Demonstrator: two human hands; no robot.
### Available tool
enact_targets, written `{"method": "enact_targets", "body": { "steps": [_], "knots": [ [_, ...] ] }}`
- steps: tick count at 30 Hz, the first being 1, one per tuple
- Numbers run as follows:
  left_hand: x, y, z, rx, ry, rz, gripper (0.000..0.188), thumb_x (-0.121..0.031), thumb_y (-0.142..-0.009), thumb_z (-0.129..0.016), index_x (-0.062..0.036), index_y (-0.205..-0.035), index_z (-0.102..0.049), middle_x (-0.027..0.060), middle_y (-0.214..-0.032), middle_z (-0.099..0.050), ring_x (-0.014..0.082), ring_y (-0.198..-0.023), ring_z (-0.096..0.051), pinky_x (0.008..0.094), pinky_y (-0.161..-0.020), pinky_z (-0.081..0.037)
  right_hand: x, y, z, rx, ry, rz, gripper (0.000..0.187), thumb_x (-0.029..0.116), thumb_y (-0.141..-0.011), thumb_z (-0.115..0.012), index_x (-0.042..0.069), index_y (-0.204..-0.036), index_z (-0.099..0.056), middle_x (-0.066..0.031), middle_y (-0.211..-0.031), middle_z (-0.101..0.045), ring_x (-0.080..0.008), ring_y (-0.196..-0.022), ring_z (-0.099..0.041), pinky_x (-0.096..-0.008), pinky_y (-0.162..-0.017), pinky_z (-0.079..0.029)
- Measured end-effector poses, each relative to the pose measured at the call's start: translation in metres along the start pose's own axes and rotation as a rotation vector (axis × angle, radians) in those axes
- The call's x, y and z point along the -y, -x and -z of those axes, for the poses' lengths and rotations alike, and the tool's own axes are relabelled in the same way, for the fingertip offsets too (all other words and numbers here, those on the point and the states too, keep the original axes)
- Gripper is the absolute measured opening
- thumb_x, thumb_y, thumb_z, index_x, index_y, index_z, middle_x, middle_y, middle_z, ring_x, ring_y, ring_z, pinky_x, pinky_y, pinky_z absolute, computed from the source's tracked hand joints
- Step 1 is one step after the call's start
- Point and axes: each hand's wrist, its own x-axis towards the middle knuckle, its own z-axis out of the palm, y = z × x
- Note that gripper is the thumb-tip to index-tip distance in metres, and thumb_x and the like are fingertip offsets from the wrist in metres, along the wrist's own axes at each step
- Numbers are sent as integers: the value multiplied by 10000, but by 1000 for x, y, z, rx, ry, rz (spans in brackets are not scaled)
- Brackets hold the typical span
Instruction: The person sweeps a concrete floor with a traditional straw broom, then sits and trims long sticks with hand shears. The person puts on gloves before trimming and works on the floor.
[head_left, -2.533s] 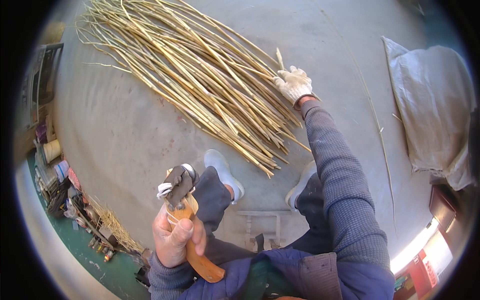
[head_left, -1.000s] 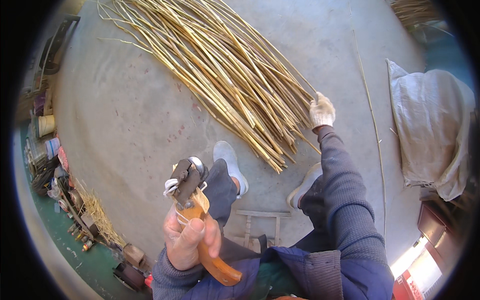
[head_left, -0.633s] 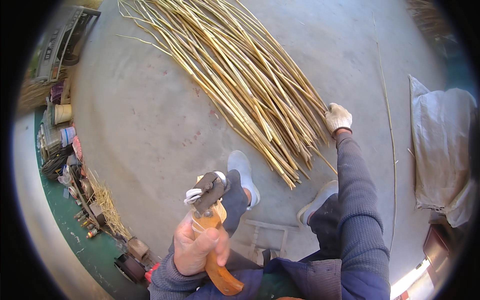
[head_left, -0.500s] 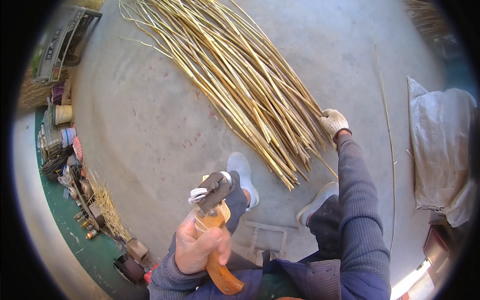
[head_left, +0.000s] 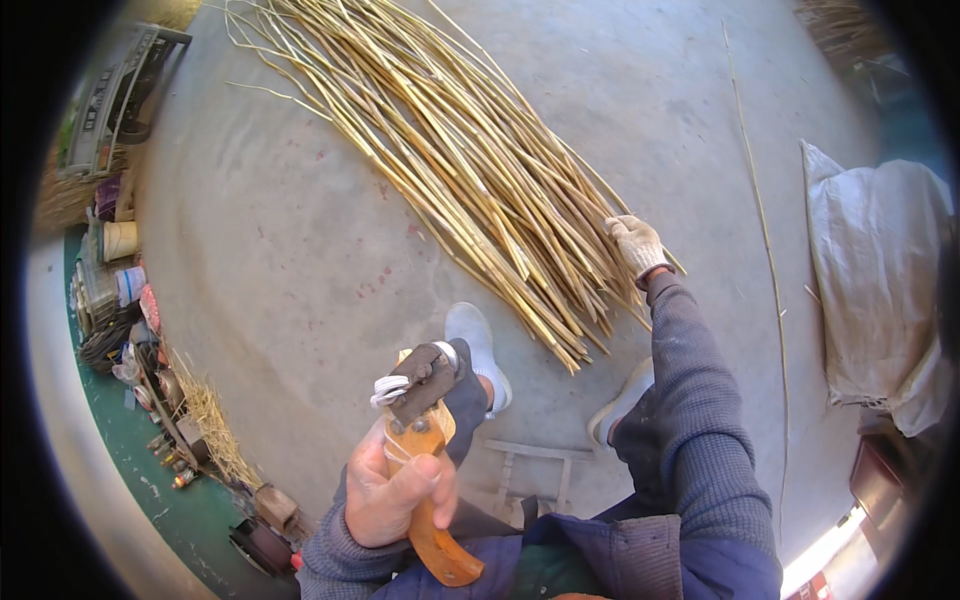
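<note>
My bare left hand (head_left: pixel 398 492) is closed around the curved orange-brown wooden handle of a hand tool (head_left: pixel 436 548). This tool has a dark metal head fixed with bolts and wound with white cord; its exact kind is unclear. On the concrete floor ahead lies a long, loose bundle of yellow-brown stalks (head_left: pixel 470 190), running from the far left toward my feet. At the bundle's right edge, near its cut ends, my right hand (head_left: pixel 637 246) in a cream knitted glove has its fingers curled on a stalk, whose end sticks out beside the wrist.
One long thin stalk (head_left: pixel 768 250) lies apart on the right, before a white woven sack (head_left: pixel 868 290). A low wooden frame (head_left: pixel 540 452) stands between my legs. Buckets, straw (head_left: pixel 208 410) and clutter line the left wall; a vehicle (head_left: pixel 112 100) is at far left.
My right hand has shifted slightly left along the bundle's edge, and a stalk's end now projects to the right of the glove. The left hand keeps its hold on the tool.
</note>
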Motion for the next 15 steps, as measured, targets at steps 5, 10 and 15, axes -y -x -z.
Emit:
{"method": "enact_targets", "body": {
  "steps": [5, 10, 15],
  "knots": [
    [-1, 2, 3, 5, 20, -3, 561, -258, -939, -717, 56, -1293, -415, 132, -738, -590, 187, -532, -570, 304, -510, -490, -3, -3, 1, -63, -15, -4, 387, 370, -950, -640, 50, -1153, -721, -170, -1079, -736, -301, -1034, -679, -374, -953, -500],
    [-2, 3, 7, 47, 7, -5, 515, -226, -952, -688, 56, -1291, -421, 114, -756, -585, 182, -544, -578, 297, -521, -492, 41, 5, 36, -71, 331, -29, 333, 338, -938, -618, 68, -1084, -748, -202, -1081, -723, -369, -1026, -676, -430, -924, -519],
    [-3, 10, 7, 97, -35, -46, 388, -166, -986, -622, 51, -1257, -449, 91, -759, -577, 170, -555, -583, 283, -532, -490, 51, 29, 48, -180, 647, 281, 300, 284, -949, -552, 62, -1035, -735, -211, -1011, -706, -409, -938, -673, -475, -829, -532]
  ]
}}
